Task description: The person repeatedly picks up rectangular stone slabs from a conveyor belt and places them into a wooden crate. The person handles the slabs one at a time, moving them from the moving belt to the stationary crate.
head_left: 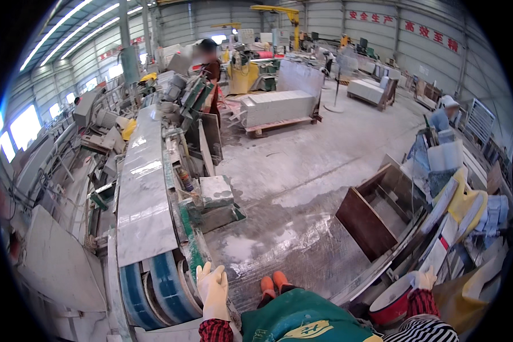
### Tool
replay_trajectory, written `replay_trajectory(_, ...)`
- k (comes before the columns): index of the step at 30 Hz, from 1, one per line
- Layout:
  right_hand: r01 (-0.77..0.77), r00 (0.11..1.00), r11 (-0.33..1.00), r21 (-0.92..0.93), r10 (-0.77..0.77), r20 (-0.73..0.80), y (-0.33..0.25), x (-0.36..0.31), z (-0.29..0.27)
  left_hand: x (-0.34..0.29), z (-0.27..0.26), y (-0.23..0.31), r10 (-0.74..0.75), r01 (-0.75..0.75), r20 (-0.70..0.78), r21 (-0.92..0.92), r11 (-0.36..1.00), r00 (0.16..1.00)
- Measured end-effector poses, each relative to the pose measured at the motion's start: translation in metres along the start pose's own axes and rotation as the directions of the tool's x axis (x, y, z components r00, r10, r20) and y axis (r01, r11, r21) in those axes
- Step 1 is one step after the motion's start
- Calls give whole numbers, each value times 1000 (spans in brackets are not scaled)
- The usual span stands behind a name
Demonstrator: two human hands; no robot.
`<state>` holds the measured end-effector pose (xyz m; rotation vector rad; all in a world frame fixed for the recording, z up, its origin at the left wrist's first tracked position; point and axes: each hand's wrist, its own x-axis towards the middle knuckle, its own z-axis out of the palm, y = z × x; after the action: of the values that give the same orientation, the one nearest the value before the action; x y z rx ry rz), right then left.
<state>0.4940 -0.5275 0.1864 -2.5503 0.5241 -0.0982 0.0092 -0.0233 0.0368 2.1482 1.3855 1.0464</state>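
My left hand [213,292], in a cream rubber glove, is beside the green side rail of a long belt conveyor [148,199]. Its fingers are raised and partly apart, with nothing in them; whether it touches the rail I cannot tell. On the belt lies a row of pale, wet, glossy stone slabs [145,228], their near edge short of the blue belt bands [168,285]. At the lower right, my right hand [423,279], gloved the same way, is by the rim of a red bucket [385,310] with a white inside. Its fingers look apart and hold nothing visible.
A brown open-topped box [367,225] stands on the wet floor to the right, near leaning slabs and yellow cloth [459,199]. Stacked stone [279,108] sits on a pallet ahead. One person [211,74] stands beyond the conveyor, another [440,117] at far right.
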Motion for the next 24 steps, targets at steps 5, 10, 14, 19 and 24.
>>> replay_trajectory(5,8,983,890,457,-90,158,-19,-27,-13,20,-29,52,-161,176,75,-320,931,984)
replay_trajectory(10,245,866,767,593,-448,222,-79,-73,18,40,-3,138,-450,604,435,-713,356,780)
replay_trajectory(14,586,461,594,552,-804,376,-151,-130,44,14,5,257,-56,762,761,-647,-6,646)
replay_trajectory(19,785,-388,-134,604,-867,312,-242,-260,38,4,-2,266,-88,594,635,-756,-275,767)
replay_trajectory(24,447,-746,-654,610,-649,-149,-280,-342,40,-1,-66,204,-322,188,258,-954,-232,911)
